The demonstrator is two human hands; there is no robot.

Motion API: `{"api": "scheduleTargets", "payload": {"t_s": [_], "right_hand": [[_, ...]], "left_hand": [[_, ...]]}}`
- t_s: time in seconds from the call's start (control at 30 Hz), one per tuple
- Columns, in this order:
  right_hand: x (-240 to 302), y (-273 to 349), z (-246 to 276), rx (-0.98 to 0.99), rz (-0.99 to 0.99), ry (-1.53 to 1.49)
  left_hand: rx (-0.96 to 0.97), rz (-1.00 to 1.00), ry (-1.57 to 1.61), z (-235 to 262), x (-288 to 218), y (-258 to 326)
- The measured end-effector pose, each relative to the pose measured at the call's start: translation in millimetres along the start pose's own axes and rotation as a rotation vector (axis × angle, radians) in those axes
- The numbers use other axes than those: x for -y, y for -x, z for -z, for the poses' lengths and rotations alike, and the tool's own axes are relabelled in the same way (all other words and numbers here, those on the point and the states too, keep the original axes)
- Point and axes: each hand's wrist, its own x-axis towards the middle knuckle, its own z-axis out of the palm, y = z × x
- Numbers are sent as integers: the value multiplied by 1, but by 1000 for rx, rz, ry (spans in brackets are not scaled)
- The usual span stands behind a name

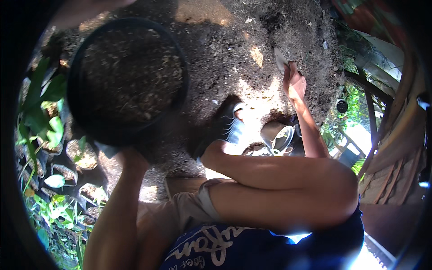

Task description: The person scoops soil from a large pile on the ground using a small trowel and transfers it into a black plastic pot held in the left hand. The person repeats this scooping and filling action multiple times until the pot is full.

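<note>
Person's arms bare to the shoulder, no sleeves, watch or gloves on the left hand (pixel 128 157) or right hand (pixel 294 83). Below the left forearm: tan shorts (pixel 180 211) with a rolled hem, dark blue shirt (pixel 252 247) with white looping script print. Below the right hand, one foot in a dark shoe (pixel 225 130) with pale blue-grey toe.

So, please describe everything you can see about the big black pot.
The black pot is round, wide and looks like plastic, with a thick dark rim. It is filled almost to the rim with dark brown soil mixed with pale, dry bits. It is held up near the camera at upper left, its opening facing the view, above the soil pile. The left hand supports it from below at its lower edge; the fingers are hidden. The right hand is apart from it, on the soil.
</note>
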Motion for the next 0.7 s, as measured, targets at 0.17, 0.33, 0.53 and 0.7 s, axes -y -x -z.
{"api": "scheduleTargets", "payload": {"t_s": [0.17, 0.33, 0.53, 0.7], "right_hand": [[54, 6, -5, -235, -4, -349], [76, -26, -34, -13, -70, -177], [-3, -94, -52, -247, -746, -564], [-42, -107, -66, -540, -1073, -623]], "left_hand": [[-199, -126, 207, -77, 41, 117], [-77, 30, 295, -112, 2, 153], [-206, 253, 525, -134, -29, 157], [-422, 243, 614, -183, -20, 132]]}}
